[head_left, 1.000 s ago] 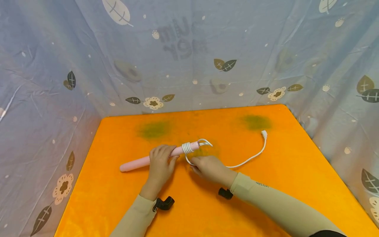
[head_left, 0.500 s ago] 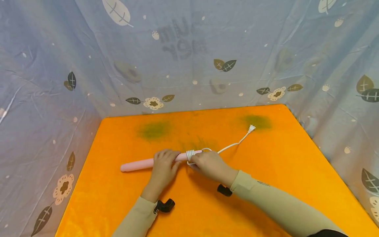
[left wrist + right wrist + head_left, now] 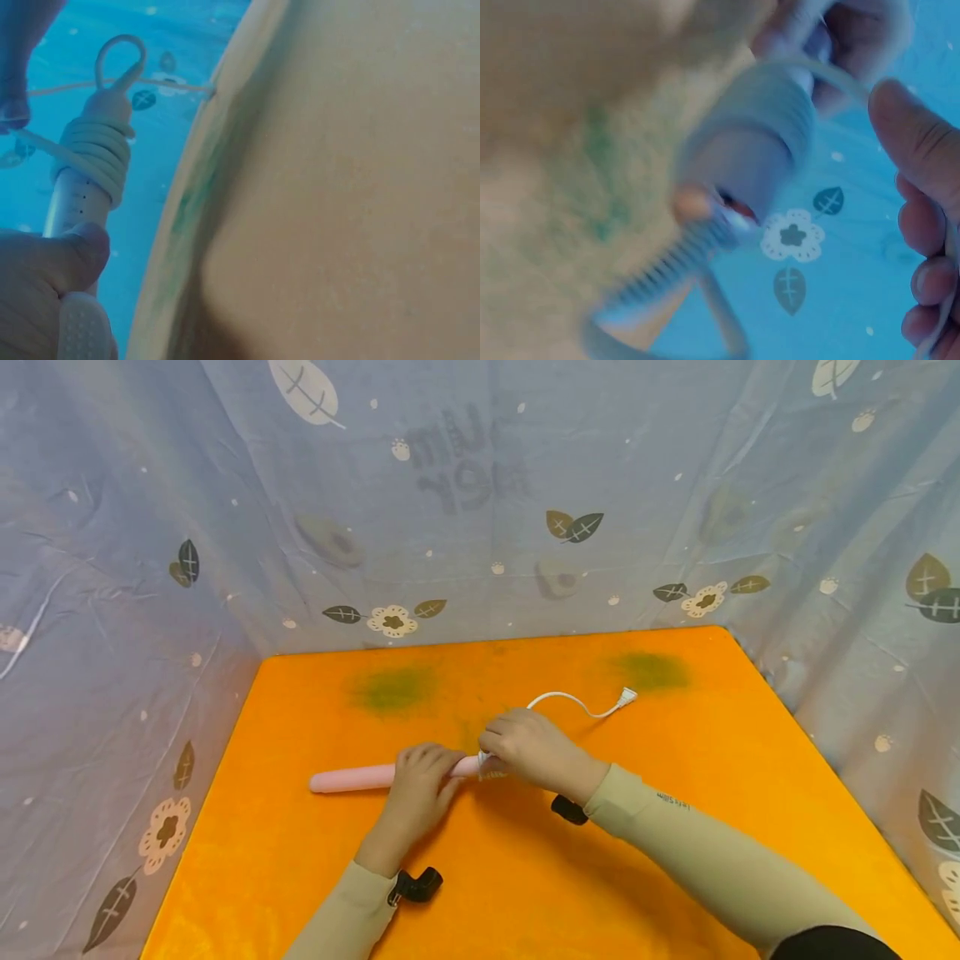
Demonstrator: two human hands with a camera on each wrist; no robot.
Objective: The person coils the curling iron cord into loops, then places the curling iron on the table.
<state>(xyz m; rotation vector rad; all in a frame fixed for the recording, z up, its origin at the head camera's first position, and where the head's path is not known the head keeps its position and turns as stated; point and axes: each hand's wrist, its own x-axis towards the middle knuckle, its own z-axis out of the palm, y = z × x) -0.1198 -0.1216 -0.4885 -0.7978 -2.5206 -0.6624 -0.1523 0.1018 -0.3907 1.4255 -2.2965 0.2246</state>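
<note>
A pink rod-shaped hair iron (image 3: 352,779) is held at a slight slant over the orange table by my left hand (image 3: 423,781), which grips it round the middle. Several turns of its white cord (image 3: 94,154) wrap the handle end. My right hand (image 3: 543,752) covers that end in the head view. In the right wrist view, its thumb and curled fingers (image 3: 930,225) pinch a taut stretch of cord leading off the coils. A ribbed cord sleeve (image 3: 664,270) bends into a loop at the handle's end. The white plug (image 3: 627,697) hangs at the free cord end, right of the hands.
The orange table (image 3: 675,835) has two green smudges near its back edge. A pale blue curtain (image 3: 480,485) printed with leaves and flowers encloses the back and sides. Black wrist mounts (image 3: 420,885) sit below each forearm cuff.
My right hand has risen to the top of the handle, drawing the cord round it. The plug has moved left, and the handle end has come down and level. The left hand keeps its grip.
</note>
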